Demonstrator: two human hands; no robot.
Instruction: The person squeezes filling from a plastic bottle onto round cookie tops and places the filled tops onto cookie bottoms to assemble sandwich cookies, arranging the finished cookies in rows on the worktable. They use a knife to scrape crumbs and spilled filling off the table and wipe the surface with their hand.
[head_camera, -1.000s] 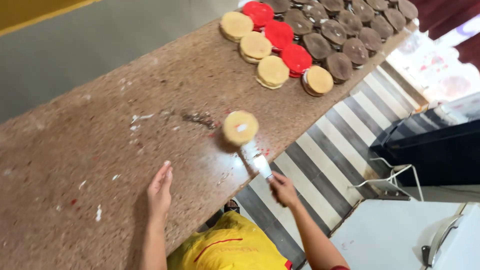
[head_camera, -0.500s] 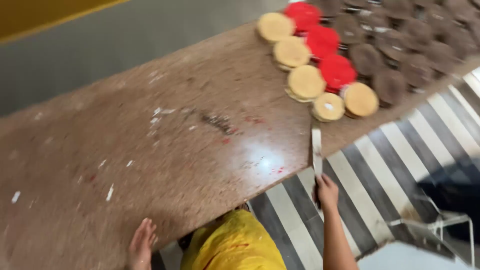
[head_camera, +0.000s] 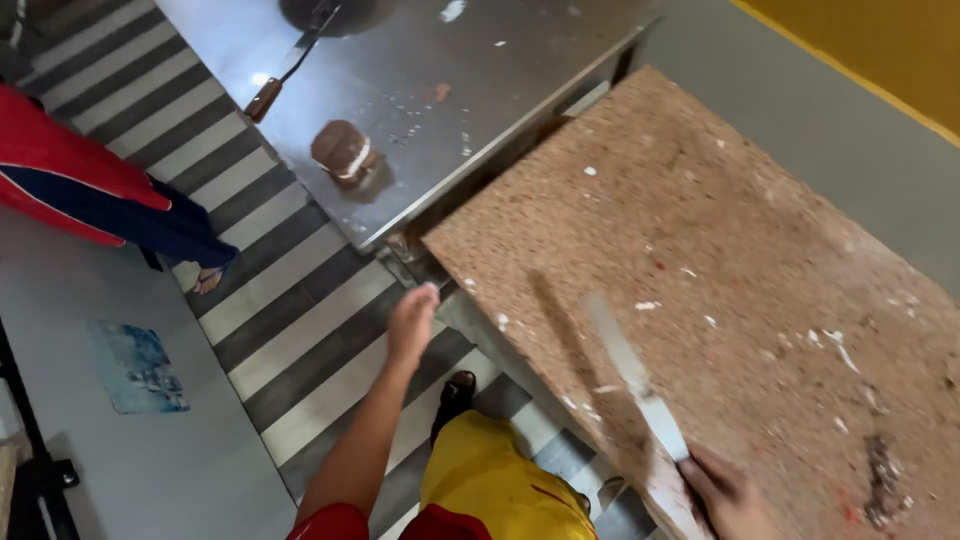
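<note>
A long, flat metal spatula, blurred, lies angled above the speckled brown table, its handle gripped low.

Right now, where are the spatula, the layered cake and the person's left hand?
spatula (head_camera: 632, 368): head view, on the middle of its long flat blade.
layered cake (head_camera: 343, 152): head view, on its brown top, on the steel table.
left hand (head_camera: 414, 320): head view, on the back of the hand.

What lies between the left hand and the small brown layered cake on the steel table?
In the head view, only bare steel table top with scattered crumbs lies between the left hand and the cake, then the table's edge and striped floor.
</note>
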